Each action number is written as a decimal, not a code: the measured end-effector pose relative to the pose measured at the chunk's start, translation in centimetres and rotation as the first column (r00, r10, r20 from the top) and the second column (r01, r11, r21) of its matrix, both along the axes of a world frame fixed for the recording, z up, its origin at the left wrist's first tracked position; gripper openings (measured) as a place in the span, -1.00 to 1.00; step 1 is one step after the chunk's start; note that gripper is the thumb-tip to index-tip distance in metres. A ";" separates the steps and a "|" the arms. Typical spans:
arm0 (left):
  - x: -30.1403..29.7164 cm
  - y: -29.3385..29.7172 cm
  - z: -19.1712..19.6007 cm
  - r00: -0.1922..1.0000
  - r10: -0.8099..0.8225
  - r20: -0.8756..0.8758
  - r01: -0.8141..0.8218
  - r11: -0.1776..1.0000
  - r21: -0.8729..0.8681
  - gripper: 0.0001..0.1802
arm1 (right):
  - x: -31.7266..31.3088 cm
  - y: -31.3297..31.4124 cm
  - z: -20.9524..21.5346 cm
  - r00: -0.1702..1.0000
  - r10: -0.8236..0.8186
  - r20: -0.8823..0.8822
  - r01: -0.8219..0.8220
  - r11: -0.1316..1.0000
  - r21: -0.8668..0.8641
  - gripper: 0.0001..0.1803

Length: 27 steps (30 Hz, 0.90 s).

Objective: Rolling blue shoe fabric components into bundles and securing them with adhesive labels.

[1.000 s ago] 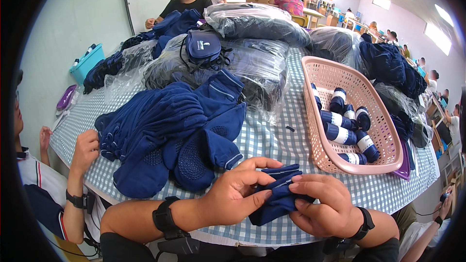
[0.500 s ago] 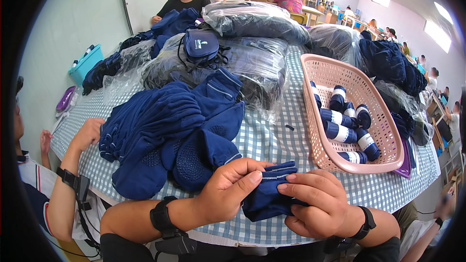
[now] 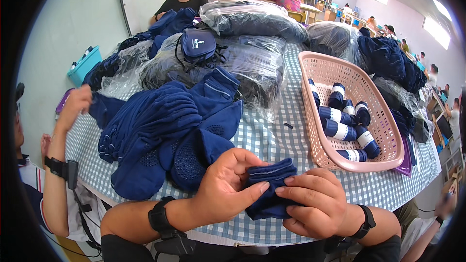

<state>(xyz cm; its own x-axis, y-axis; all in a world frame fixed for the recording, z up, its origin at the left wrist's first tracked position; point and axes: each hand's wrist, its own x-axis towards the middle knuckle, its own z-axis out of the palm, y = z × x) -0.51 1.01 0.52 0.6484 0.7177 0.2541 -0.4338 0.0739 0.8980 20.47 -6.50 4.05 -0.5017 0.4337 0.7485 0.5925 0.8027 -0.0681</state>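
A navy sock (image 3: 272, 184) with a pale stripe along its cuff is held between my two hands above the near edge of the table. My left hand (image 3: 228, 184) grips its left side, fingers behind the cuff and thumb in front. On the other side, my right hand (image 3: 315, 201) pinches the fabric with thumb and fingers. To the left lies a big heap of navy socks (image 3: 155, 116), some with dotted grip soles. The pink basket (image 3: 335, 160) at the right holds several rolled navy socks (image 3: 340, 130) with white paper bands.
Plastic-wrapped bundles (image 3: 242, 63) fill the far middle, with a navy pouch (image 3: 198, 44) on top. A teal bin (image 3: 83, 68) stands at the far left. At the left, a co-worker's hand (image 3: 77, 102) holds a sock from the heap. A checked cloth (image 3: 262, 138) covers the table.
My left fingers have shifted behind the cuff, and the sock's cuff has turned and spread. The co-worker's hand has risen away from the heap, pulling a sock with it.
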 end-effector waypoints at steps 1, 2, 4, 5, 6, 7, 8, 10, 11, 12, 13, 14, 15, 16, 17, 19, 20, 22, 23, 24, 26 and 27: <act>-0.1 0.0 0.2 0.999 0.038 -0.028 -0.035 0.995 0.088 -0.66 | 0.0 0.0 0.0 1.000 0.011 -0.009 -0.010 1.000 0.011 -0.78; -0.1 -0.1 0.3 0.996 0.076 -0.052 -0.066 0.982 0.177 -0.66 | 0.0 -0.1 0.0 1.000 0.009 -0.008 -0.009 1.000 0.011 -0.78; -0.3 -0.4 0.7 0.992 0.083 -0.091 -0.056 0.961 0.270 -0.66 | 0.0 -0.2 0.0 0.999 0.013 -0.030 -0.012 1.000 0.022 -0.79; -0.4 -0.5 0.9 0.987 0.098 -0.130 -0.045 0.932 0.360 -0.66 | 0.0 -0.2 0.1 0.999 0.013 -0.031 -0.012 1.000 0.023 -0.79; -0.5 -0.5 1.0 0.987 0.097 -0.130 -0.044 0.932 0.361 -0.66 | 0.0 -0.2 0.3 1.000 -0.001 -0.029 0.002 0.999 0.033 -0.78; -0.6 -0.6 1.0 0.982 0.100 -0.158 -0.026 0.909 0.415 -0.68 | 0.0 -0.3 0.4 1.000 -0.015 -0.026 0.016 0.999 0.043 -0.77; -0.8 -0.6 1.1 0.977 0.107 -0.186 -0.007 0.884 0.468 -0.70 | 0.0 -0.2 0.4 1.000 -0.013 -0.028 0.014 0.999 0.044 -0.77; -1.0 -0.7 1.1 0.976 0.109 -0.188 -0.006 0.877 0.481 -0.71 | -0.1 -0.2 0.4 0.998 -0.022 -0.050 0.026 0.997 0.073 -0.75; -1.0 -0.8 1.1 0.977 0.106 -0.186 -0.001 0.871 0.491 -0.72 | -0.1 -0.3 0.4 0.998 -0.024 -0.049 0.028 0.997 0.074 -0.75; -0.9 -0.8 0.9 0.977 0.104 -0.185 0.000 0.871 0.492 -0.72 | -0.2 -0.3 0.5 0.997 -0.041 -0.059 0.046 0.996 0.082 -0.75; -0.6 -0.8 0.6 0.978 0.155 -0.143 -0.059 0.852 0.521 -0.72 | -0.2 -0.4 0.6 0.996 -0.058 -0.068 0.064 0.994 0.090 -0.74; -0.5 -0.9 0.6 0.972 0.210 -0.101 -0.122 0.828 0.548 -0.71 | -0.2 -0.4 0.6 0.996 -0.056 -0.070 0.062 0.994 0.091 -0.74; -0.7 -0.9 0.7 0.972 0.213 -0.103 -0.123 0.827 0.549 -0.71 | -0.2 -0.4 0.6 0.996 -0.056 -0.076 0.063 0.993 0.095 -0.74; -1.1 -0.9 1.0 0.974 0.162 -0.156 -0.050 0.831 0.555 -0.71 | -0.2 -0.4 0.6 0.995 -0.055 -0.082 0.063 0.993 0.099 -0.73; -1.3 -0.9 1.1 0.973 0.107 -0.206 0.026 0.831 0.556 -0.71 | -0.2 -0.5 0.6 0.995 -0.057 -0.082 0.065 0.993 0.100 -0.73; -1.3 -0.9 1.0 0.974 0.102 -0.202 0.025 0.838 0.546 -0.72 | -0.3 -0.6 0.7 0.995 -0.059 -0.076 0.067 0.993 0.099 -0.72; -1.3 -1.0 1.0 0.975 0.100 -0.198 0.022 0.845 0.535 -0.72 | -0.3 -0.5 0.6 0.995 -0.059 -0.076 0.067 0.993 0.100 -0.72; -0.8 -1.0 0.6 0.977 0.163 -0.139 -0.061 0.833 0.551 -0.71 | -0.3 -0.3 0.3 0.994 -0.068 -0.091 0.080 0.988 0.129 -0.72; -0.6 -1.1 0.5 0.971 0.225 -0.078 -0.144 0.815 0.561 -0.70 | -0.3 -0.3 0.4 0.994 -0.068 -0.091 0.080 0.988 0.129 -0.72; -0.5 -1.1 0.4 0.971 0.226 -0.079 -0.144 0.815 0.561 -0.70 | -0.2 -0.4 0.5 0.995 -0.057 -0.078 0.065 0.991 0.113 -0.72; -0.5 -1.1 0.4 0.963 0.261 -0.065 -0.179 0.801 0.572 -0.68 | -0.2 -0.4 0.5 0.997 -0.046 -0.065 0.052 0.994 0.095 -0.71; -0.3 -1.1 0.3 0.963 0.260 -0.065 -0.178 0.801 0.571 -0.68 | -0.1 -0.3 0.5 0.998 -0.039 -0.053 0.044 0.994 0.101 -0.71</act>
<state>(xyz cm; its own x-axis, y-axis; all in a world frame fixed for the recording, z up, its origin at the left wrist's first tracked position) -0.84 -0.09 0.78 0.5478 0.6070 0.5758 -0.2511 -0.5372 0.8052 20.33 -6.84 4.52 -0.4453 0.3730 0.8140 0.6231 0.7820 -0.0174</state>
